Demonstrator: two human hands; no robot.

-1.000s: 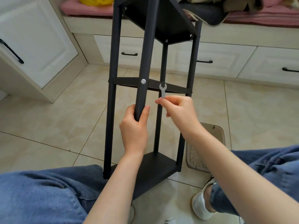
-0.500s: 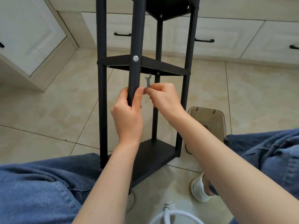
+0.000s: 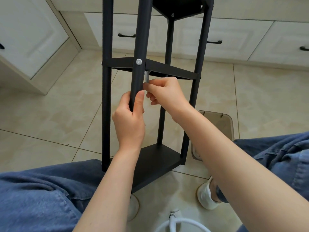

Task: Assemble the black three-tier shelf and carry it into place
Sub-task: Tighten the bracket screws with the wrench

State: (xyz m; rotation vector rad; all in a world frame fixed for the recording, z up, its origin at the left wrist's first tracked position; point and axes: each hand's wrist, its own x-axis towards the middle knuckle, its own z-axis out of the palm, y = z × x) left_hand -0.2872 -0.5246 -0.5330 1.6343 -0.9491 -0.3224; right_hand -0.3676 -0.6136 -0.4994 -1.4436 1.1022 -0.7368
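Observation:
The black three-tier shelf stands upright on the tiled floor between my knees, its top tier cut off by the frame's upper edge. My left hand grips the near front post just below the middle tier. A silver bolt head shows on that post at the middle tier. My right hand pinches a small silver wrench, whose head reaches up behind the post under the middle tier. The nut it meets is hidden.
White cabinets with black handles line the far wall and left side. A translucent grey plastic tray lies on the floor right of the shelf. A white round object sits at the bottom edge. My jeans-clad legs flank the shelf.
My right hand has carried the wrench left and up, from in front of the middle tier to behind the front post under it. My view has tilted downward. My left hand keeps its grip.

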